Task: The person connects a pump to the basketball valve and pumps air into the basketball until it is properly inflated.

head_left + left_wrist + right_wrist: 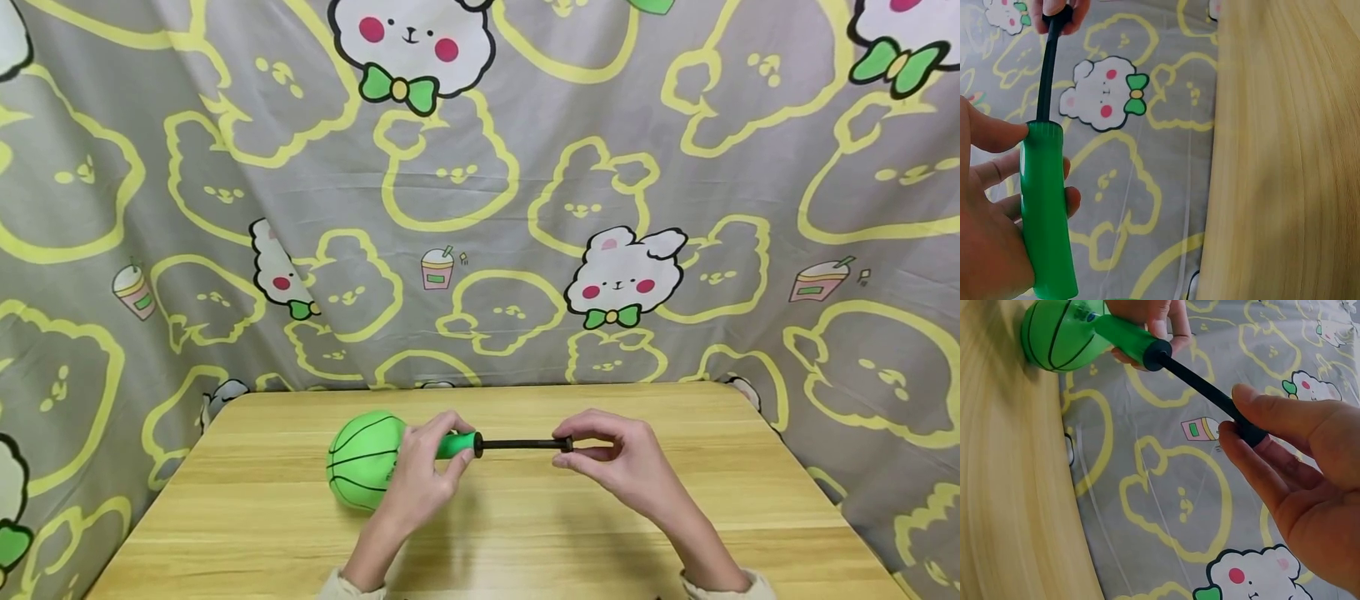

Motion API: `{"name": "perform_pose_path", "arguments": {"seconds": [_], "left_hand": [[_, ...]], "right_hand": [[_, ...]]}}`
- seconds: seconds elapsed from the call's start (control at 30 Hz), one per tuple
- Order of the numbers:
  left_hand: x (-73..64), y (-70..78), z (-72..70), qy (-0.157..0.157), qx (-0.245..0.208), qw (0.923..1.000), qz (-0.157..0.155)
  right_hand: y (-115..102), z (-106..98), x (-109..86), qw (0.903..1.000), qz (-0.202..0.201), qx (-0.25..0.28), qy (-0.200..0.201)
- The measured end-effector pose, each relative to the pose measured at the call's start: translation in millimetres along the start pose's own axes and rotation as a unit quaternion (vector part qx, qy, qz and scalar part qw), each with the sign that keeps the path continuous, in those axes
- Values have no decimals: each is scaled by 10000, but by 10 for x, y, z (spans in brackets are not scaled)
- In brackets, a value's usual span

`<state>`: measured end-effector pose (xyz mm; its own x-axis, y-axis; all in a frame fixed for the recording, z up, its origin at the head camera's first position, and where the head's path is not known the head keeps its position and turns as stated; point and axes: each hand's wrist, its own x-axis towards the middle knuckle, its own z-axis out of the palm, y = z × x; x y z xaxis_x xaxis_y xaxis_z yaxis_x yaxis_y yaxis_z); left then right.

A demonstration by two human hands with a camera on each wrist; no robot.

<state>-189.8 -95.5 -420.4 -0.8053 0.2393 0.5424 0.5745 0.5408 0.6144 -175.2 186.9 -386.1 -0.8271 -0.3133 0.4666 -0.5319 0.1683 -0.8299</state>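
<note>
Right of the green ball [362, 461]: green pump barrel [456, 445] in grip of left hand [424, 471]; farther right, black rod [519, 444], knob [567, 444] in pinch of right hand [621, 454].

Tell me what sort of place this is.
Probably a tabletop workspace screened off with fabric: a wood-grain table, cartoon-print cloth hanging behind it and at both sides, and a green ball and green-and-black pump.

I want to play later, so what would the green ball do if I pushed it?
The green ball would probably roll on the flat-looking table, being mostly round. It may feel squashy, since its outline looks slightly lopsided. The green pump seems right up against it, so that could stop it rolling freely.
</note>
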Motion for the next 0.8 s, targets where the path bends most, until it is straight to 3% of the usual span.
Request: {"name": "perform_pose_path", "arguments": {"seconds": [0.3, 0.8], "left_hand": [[-1, 40, 30, -27, -224, 9997, -80], [-21, 111, 135, -96, -198, 9997, -45]], "right_hand": [[32, 175, 12, 9996, 29, 68, 287], [181, 543, 11, 9973, -175, 353, 617]]}}
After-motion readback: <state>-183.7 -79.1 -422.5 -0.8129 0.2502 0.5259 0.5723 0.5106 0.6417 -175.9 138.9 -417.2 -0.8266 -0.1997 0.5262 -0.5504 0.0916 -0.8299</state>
